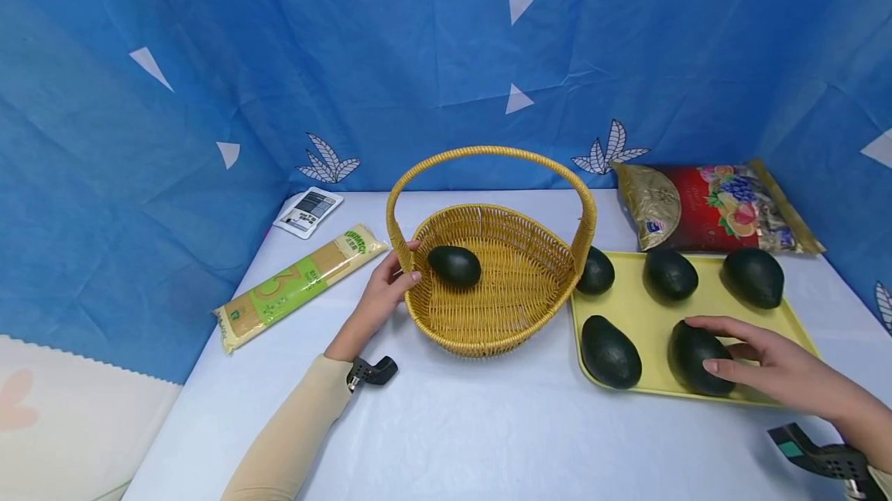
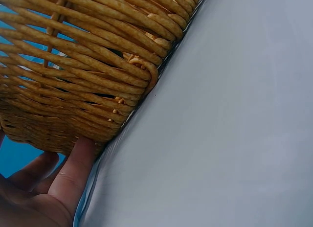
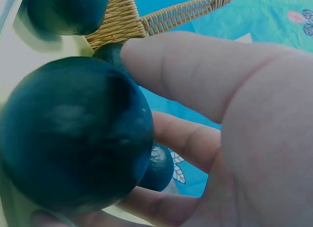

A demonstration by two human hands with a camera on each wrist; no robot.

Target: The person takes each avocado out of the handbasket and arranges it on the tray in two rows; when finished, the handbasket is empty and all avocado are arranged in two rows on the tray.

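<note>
A woven wicker basket (image 1: pixel 502 315) with a tall arched handle stands mid-table, one dark green avocado (image 1: pixel 454 266) lying inside at its left. My left hand (image 1: pixel 383 284) grips the basket's left side near the handle's foot; the left wrist view has its fingers against the weave. At the right, my right hand (image 1: pixel 773 362) holds an avocado (image 1: pixel 697 358) at the front of a yellow tray (image 1: pixel 655 323), thumb on the near side and fingers around the far side. Close up, that avocado (image 3: pixel 73 134) fills much of the right wrist view.
Several other avocados, including one at the tray's front left (image 1: pixel 611 352), lie on the tray. Behind it is a red and gold fruit-print bag (image 1: pixel 718 207). Left of the basket are a noodle packet (image 1: pixel 296 284) and a small white packet (image 1: pixel 309 212). A blue curtain (image 1: pixel 446 60) hangs behind.
</note>
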